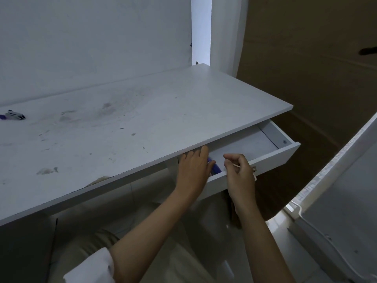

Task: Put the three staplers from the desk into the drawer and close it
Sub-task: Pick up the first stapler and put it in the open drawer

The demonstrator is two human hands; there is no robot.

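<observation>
Under the front edge of the tabletop (142,119), the drawer (255,160) is pulled out, and that's where both hands are. The left hand (193,170) is reaching down into the drawer's left end with a blue stapler (215,167) poking out from under its fingers. Most of the stapler is hidden by the hand, so I can't really tell if the grip is clamped on it or just resting against it; the fingers look fairly straight, with the tips tucked up under the tabletop edge.

Just to the right of that grip, the right hand (238,172) sits at the drawer's front panel with its fingers curled in close together, thumb meeting the fingertips. It seems to pinch something small and pale, too tiny to make out. Right behind its knuckles there's a little metal bit on the drawer front, probably a lock or knob.

The rest of the drawer beyond the hands, off to the right, shows a bare white bottom.

Way off to the left of both hands, near the far left edge of the tabletop, another stapler (15,115) lies on its own, silver with a purple end. The tabletop is white and pretty scuffed, with grey smudges all over. Below the hands you can see a rolled-up white sleeve (91,266) on the left arm.
</observation>
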